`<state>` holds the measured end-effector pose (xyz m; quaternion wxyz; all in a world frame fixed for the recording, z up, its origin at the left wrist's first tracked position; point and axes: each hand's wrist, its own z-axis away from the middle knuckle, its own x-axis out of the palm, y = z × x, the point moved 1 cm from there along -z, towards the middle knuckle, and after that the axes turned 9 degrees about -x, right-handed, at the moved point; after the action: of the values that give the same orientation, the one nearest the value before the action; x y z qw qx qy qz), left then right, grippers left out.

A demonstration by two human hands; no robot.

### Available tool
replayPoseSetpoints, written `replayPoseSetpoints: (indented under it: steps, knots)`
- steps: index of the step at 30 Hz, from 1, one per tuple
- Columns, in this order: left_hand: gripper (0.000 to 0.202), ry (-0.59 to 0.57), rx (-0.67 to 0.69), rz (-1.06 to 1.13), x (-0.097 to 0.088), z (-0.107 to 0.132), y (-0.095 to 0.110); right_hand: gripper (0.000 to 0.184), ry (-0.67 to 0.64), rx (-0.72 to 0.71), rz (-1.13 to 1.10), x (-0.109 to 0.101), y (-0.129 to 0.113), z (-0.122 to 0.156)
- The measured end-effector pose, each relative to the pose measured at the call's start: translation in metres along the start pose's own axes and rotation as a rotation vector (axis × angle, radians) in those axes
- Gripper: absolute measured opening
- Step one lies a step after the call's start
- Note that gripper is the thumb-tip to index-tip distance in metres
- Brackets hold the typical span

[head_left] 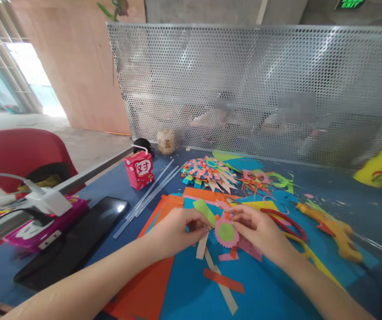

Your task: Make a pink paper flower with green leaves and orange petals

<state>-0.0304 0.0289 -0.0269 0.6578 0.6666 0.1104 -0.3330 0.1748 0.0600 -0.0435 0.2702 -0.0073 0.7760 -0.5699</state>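
My left hand (191, 226) pinches a light green paper strip (204, 212) between thumb and fingers. Just to its right, my right hand (252, 224) has its thumb and fingers closed on the edge of a pink scalloped paper disc with a green centre (226, 232). The two hands are close together above a blue paper sheet (187, 289). Below them lie an orange paper strip (224, 281), a cream strip (226, 295) and a small pink strip (229, 257). An orange sheet (144, 284) lies under my left forearm.
A yellow glue gun (337, 231) and red-handled scissors (289, 222) lie at right. Behind are a fringed paper flower (209, 172) and paper scraps (257, 181). Glue sticks (150, 191), a red drink box (139, 170), a phone (77, 240) and a purple power strip (49, 226) are left.
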Motion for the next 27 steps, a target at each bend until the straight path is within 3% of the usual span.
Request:
replayPoseSetpoints:
  steps: [11, 16, 19, 23, 27]
  knots:
    - [0.024, -0.045, 0.143, -0.395, 0.001, 0.002, -0.002, 0.021, -0.018, 0.015, 0.012, 0.003, -0.004, 0.001]
    - [0.025, 0.044, 0.108, -0.484, -0.006, 0.0, 0.0, 0.025, -0.038, 0.018, 0.031, 0.004, -0.002, 0.003]
    - [0.027, 0.225, 0.017, -0.594, -0.021, 0.001, 0.0, 0.025, -0.037, 0.012, 0.061, 0.005, 0.0, 0.003]
    - [0.033, 0.465, -0.201, -0.706, -0.042, 0.0, -0.005, 0.025, -0.041, -0.003, 0.093, 0.006, 0.003, 0.003]
    - [0.049, 0.455, -0.382, -0.865, -0.042, 0.0, -0.01, 0.022, -0.021, -0.03, 0.117, 0.006, 0.007, 0.001]
